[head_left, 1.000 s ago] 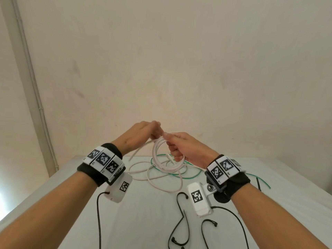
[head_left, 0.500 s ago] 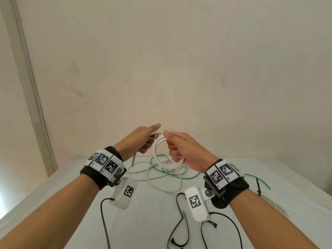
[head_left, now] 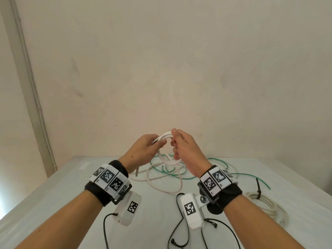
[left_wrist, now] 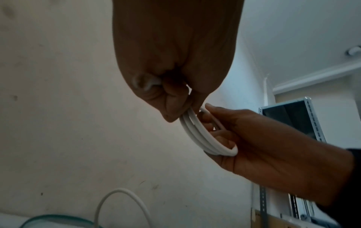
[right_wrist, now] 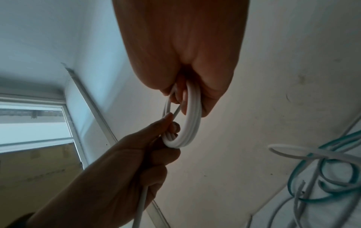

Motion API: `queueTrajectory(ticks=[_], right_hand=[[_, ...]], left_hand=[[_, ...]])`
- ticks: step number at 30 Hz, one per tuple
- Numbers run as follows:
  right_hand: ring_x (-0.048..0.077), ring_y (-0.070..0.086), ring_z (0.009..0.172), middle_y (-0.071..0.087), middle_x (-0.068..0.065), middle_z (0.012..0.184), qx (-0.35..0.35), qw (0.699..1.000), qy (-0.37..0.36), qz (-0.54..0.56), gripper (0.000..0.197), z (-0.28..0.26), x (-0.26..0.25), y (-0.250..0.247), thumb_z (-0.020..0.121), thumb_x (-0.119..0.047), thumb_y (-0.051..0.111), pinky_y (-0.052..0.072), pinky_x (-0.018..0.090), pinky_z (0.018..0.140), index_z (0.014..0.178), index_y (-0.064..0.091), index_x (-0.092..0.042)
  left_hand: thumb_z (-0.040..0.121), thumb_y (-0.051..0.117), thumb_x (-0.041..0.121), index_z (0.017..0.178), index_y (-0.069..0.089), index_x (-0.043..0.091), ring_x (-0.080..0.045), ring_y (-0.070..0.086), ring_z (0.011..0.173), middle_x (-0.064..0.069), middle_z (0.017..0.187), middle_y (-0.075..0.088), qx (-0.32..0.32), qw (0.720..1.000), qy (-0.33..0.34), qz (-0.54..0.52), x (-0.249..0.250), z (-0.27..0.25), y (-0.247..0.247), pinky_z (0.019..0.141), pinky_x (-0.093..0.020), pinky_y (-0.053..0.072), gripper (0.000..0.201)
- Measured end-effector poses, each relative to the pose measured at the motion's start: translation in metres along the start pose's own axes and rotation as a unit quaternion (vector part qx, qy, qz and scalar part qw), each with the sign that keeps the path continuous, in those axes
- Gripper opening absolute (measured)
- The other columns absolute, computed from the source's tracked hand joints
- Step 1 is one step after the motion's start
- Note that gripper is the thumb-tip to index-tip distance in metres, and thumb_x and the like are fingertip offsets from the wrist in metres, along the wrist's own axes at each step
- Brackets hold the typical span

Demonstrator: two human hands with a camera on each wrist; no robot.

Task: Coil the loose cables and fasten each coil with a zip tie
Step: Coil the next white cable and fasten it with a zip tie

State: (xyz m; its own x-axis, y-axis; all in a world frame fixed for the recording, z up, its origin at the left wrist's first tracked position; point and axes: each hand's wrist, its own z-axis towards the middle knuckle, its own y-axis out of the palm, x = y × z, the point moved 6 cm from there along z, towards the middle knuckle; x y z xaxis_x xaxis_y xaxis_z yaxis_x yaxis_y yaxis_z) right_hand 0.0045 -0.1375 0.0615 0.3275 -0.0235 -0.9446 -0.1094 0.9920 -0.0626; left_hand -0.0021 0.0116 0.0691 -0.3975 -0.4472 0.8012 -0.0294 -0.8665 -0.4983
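Both hands hold a small coil of white cable [head_left: 166, 155] in the air above the table. My left hand [head_left: 152, 143] pinches the coil's left side [left_wrist: 190, 128] between thumb and fingers. The right hand [head_left: 179, 141] has its fingers curled through the loops [right_wrist: 192, 117] and grips them. The rest of the white cable [head_left: 161, 184] trails down in loose loops onto the table, tangled with a thin green cable [head_left: 181, 169]. A beige coil [head_left: 264, 203] bound with a black zip tie [head_left: 258, 190] lies at the right.
The pale table [head_left: 71, 191] reaches back to a cream wall. Black wires [head_left: 181, 229] from the wrist cameras lie near the front edge. The white cable's loose end [head_left: 136, 172] hangs below my left hand. A conduit [head_left: 36, 97] runs up the wall at left.
The hands have closed together on the coil: the left now pinches the loops instead of a single strand. One more turn has gone onto the coil, and less cable lies loose.
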Motion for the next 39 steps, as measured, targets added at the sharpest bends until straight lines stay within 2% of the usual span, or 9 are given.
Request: queueTrajectory(ticks=[4,7,11,15,18,24,29,32,39], right_hand=[[0.012,0.039,0.049,0.047,0.004,0.079,-0.018,0.999,0.027,0.027,0.042,-0.001,0.001,0.000,0.111,-0.044,0.037,0.042,0.030,0.052,0.092,0.056,-0.011],[0.022,0.053,0.050,0.057,0.012,0.076,-0.025,0.992,0.084,0.089,0.054,-0.001,0.002,-0.003,0.111,-0.048,0.035,0.055,0.042,0.065,0.085,0.058,-0.007],[0.029,0.070,0.066,0.068,0.015,0.084,-0.051,0.989,0.117,0.075,0.044,0.001,0.000,-0.014,0.112,-0.034,0.039,0.063,0.047,0.075,0.098,0.066,-0.002],[0.030,0.071,0.073,0.068,0.014,0.086,-0.085,0.983,0.133,0.098,0.036,-0.001,-0.001,-0.019,0.111,-0.029,0.045,0.062,0.046,0.073,0.104,0.068,-0.002],[0.031,0.072,0.079,0.065,0.017,0.091,-0.110,0.983,0.130,0.063,0.034,-0.004,0.002,-0.020,0.110,-0.032,0.046,0.061,0.047,0.079,0.107,0.069,-0.006],[0.041,0.070,0.107,0.069,0.020,0.103,-0.147,0.965,0.154,0.153,0.031,-0.010,0.009,-0.021,0.108,-0.026,0.051,0.058,0.051,0.096,0.112,0.069,-0.002],[0.035,0.073,0.091,0.068,0.019,0.104,-0.133,0.941,0.132,0.281,0.026,-0.009,0.006,-0.016,0.100,-0.024,0.060,0.062,0.048,0.089,0.115,0.063,-0.003],[0.035,0.073,0.084,0.066,0.017,0.102,-0.106,0.927,0.116,0.340,0.018,-0.007,0.004,-0.012,0.098,-0.018,0.063,0.064,0.044,0.081,0.105,0.065,-0.003],[0.032,0.072,0.083,0.060,0.014,0.091,-0.061,0.950,0.096,0.290,0.032,0.004,0.001,-0.003,0.105,-0.013,0.056,0.064,0.044,0.081,0.073,0.056,-0.007]], left_hand=[[0.107,0.054,0.033,0.079,0.049,0.012,-0.012,0.034,0.053,0.000,0.065,0.043,0.000,0.996,0.013,0.092,0.003,0.000,-0.001,0.055,-0.031,0.032,0.035],[0.106,0.056,0.034,0.076,0.047,0.013,-0.016,0.035,0.055,-0.001,0.066,0.044,-0.016,0.995,0.001,0.096,0.005,0.000,-0.004,0.056,-0.033,0.032,0.037],[0.106,0.056,0.032,0.075,0.046,0.014,-0.015,0.032,0.051,0.001,0.062,0.040,-0.036,0.996,-0.009,0.087,0.006,-0.001,-0.006,0.050,-0.029,0.029,0.037],[0.107,0.056,0.029,0.078,0.046,0.013,-0.015,0.026,0.051,-0.001,0.063,0.034,-0.055,0.998,-0.031,0.007,0.003,-0.002,-0.010,0.045,-0.026,0.025,0.034],[0.107,0.055,0.027,0.077,0.046,0.014,-0.014,0.024,0.052,0.000,0.062,0.032,-0.072,0.997,-0.037,-0.007,0.001,-0.005,-0.009,0.045,-0.024,0.023,0.034],[0.108,0.054,0.026,0.082,0.046,0.011,-0.011,0.024,0.051,-0.001,0.065,0.031,-0.072,0.996,-0.051,-0.028,-0.005,-0.007,-0.012,0.043,-0.020,0.025,0.031],[0.107,0.056,0.027,0.078,0.051,0.014,-0.009,0.028,0.051,0.006,0.060,0.035,-0.062,0.994,-0.039,-0.082,0.005,-0.004,-0.018,0.044,-0.018,0.025,0.032],[0.106,0.058,0.029,0.084,0.053,0.009,-0.010,0.026,0.049,0.003,0.059,0.035,-0.029,0.995,-0.033,-0.091,0.008,0.000,-0.022,0.043,-0.019,0.026,0.030],[0.104,0.060,0.029,0.080,0.050,0.010,-0.010,0.023,0.046,0.001,0.060,0.030,0.052,0.993,-0.037,-0.102,-0.002,0.002,-0.028,0.041,-0.020,0.025,0.032]])
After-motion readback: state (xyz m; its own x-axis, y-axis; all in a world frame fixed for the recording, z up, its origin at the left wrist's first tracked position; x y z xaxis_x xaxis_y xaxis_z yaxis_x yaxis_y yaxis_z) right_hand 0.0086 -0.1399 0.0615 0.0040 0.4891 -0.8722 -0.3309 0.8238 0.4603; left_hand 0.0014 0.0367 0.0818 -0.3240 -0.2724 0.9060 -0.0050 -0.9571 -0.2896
